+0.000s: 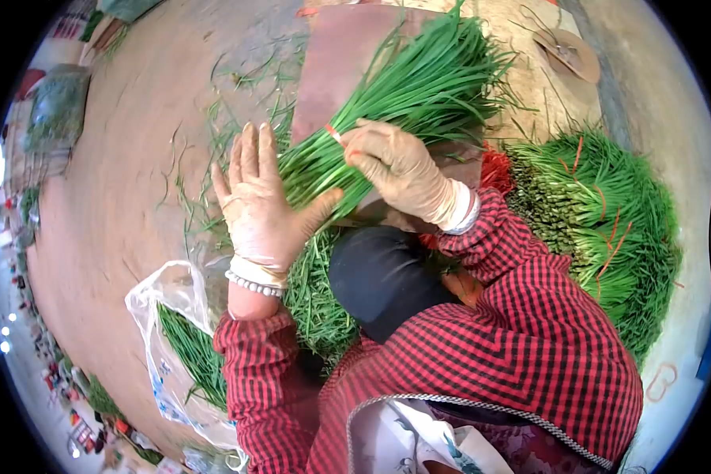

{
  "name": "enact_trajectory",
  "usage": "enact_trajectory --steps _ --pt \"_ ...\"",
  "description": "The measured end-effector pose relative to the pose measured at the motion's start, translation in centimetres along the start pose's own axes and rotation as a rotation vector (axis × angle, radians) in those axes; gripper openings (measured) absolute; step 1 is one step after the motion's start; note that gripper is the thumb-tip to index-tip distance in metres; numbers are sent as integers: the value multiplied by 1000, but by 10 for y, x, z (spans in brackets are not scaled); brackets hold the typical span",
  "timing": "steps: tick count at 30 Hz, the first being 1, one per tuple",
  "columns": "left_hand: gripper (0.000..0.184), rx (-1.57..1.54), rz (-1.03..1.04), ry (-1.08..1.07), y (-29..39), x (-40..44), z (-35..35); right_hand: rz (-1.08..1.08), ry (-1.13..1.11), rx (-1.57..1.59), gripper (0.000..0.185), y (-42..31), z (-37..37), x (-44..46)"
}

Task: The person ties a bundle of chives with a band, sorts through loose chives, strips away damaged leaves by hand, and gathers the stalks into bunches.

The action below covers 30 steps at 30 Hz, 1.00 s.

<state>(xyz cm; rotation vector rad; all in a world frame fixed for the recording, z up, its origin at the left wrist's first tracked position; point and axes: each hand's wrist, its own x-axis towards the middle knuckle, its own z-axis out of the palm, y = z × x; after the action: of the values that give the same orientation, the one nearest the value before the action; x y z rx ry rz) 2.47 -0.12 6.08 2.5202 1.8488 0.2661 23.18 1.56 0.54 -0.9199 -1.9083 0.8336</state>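
A large bunch of long green stalks (419,83) lies slanted in front of me, its leafy tips toward the upper right. A red band (334,133) circles it near the lower end. My left hand (261,197), in a thin pale glove, is spread flat against the cut ends, fingers apart. My right hand (395,166), gloved too, has its fingers curled at the bunch beside the band, pinching there; a bit of red shows at its fingertips.
Tied bunches with red bands (608,229) are piled at the right, beside a heap of red ties (495,170). At the lower left is a plastic bag (159,304) with greens inside. Loose leaves (316,292) lie by my knee. A round disc (573,57) sits at the upper right.
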Motion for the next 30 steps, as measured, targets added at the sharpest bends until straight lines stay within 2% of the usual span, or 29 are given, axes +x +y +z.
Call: enact_trajectory --steps 1,3,4,5,7,8,9,10,12,13,15,16,18,19,20,21,22,23,24,25,26,27,29,30 --pt "114 -9 14 -3 6 3 5 11 8 -10 3 -2 1 -5" --pt "128 -65 80 -127 23 15 17 19 13 -41 3 -7 -2 -10" --pt "137 -31 32 -332 24 17 32 -16 36 -85 4 -10 -2 -13" --pt "132 -141 43 -300 24 19 36 -13 40 -87 4 -12 -3 -15" --pt "122 -212 -74 -437 28 16 42 -7 -94 -153 7 -16 -8 -15" --pt "122 -210 -86 -449 33 14 43 -156 -111 -325 9 -9 -7 -6" --pt "117 -165 -106 -444 38 12 43 -171 4 -375 7 -1 -3 10" --pt "112 -121 -126 -436 41 12 44 -218 101 -555 10 23 9 27" --pt "109 -170 -180 -435 40 15 40 532 2 -74 12 20 10 70" --pt "106 -223 -223 -421 36 18 38 521 -12 -63 12 22 17 73" --pt "105 -328 -234 -403 15 18 44 199 158 274 15 24 33 72" --pt "103 -600 -259 -440 4 19 46 -84 236 195 15 22 31 66" --pt "96 -1042 -298 -493 -18 24 64 4 210 207 11 1 11 34" --pt "96 -1048 -314 -484 -27 27 71 -161 4 -200 12 3 -6 12" --pt "94 -1128 -322 -491 -35 30 77 267 -148 178 19 14 -6 -13" --pt "92 -1209 -328 -494 -40 30 80 736 -140 495 26 25 -6 -37" --pt "90 -1334 -376 -535 -37 31 67 1057 -207 650 34 23 -6 -47" --pt "90 -1339 -387 -522 -35 28 68 1054 -223 645 34 16 -3 -48" --pt "88 -1552 -466 -526 -32 24 70 912 -194 696 45 10 -1 -47" --pt "86 -1767 -547 -533 -26 18 70 778 -161 749 57 4 3 -46" --pt "82 -1844 -535 -456 -15 11 68 702 -156 920 80 0 15 -35" --pt "84 -1813 -489 -378 -8 10 64 694 -176 915 80 -4 19 -28" --pt "90 -1836 -389 -219 -1 10 42 435 -59 621 87 -15 21 -16" --pt "90 -1847 -398 -193 1 10 31 450 -19 751 89 -22 20 -13"
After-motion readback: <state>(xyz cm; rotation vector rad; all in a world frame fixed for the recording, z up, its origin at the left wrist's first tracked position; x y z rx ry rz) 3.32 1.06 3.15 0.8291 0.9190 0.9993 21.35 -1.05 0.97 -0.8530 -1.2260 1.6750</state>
